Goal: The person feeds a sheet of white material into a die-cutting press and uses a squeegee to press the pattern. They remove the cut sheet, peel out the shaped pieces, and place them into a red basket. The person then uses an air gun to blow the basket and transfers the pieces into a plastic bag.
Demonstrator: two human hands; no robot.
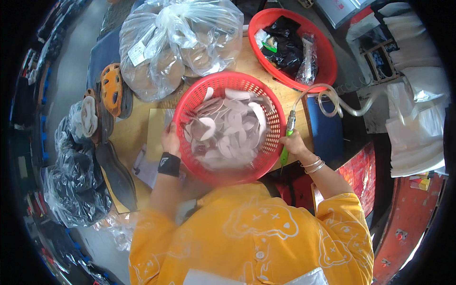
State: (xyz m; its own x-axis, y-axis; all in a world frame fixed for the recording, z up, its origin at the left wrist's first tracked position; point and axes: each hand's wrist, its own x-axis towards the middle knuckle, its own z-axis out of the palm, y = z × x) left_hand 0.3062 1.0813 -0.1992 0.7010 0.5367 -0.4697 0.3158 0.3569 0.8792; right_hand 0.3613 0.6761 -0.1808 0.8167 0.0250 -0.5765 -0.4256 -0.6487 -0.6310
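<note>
Cluttered wooden workbench (137, 128): left hand (170, 138) grips the red mesh basket (229, 126) rim to steady it, right hand (293, 142) wrapped around a green air tool (286, 142).

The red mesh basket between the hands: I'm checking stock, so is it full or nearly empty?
Partly full. Pale curved pieces cover the bottom of the red mesh basket, heaped well below its rim.

My left fingers (167, 134) curled behind the red basket's (190, 102) rim, hidden from me. My right hand (294, 142) covered most of the green tool (284, 155). Pale pieces (228, 128) nearest me blurred together, and the big clear bag (175, 42) ran off the top edge.
</note>
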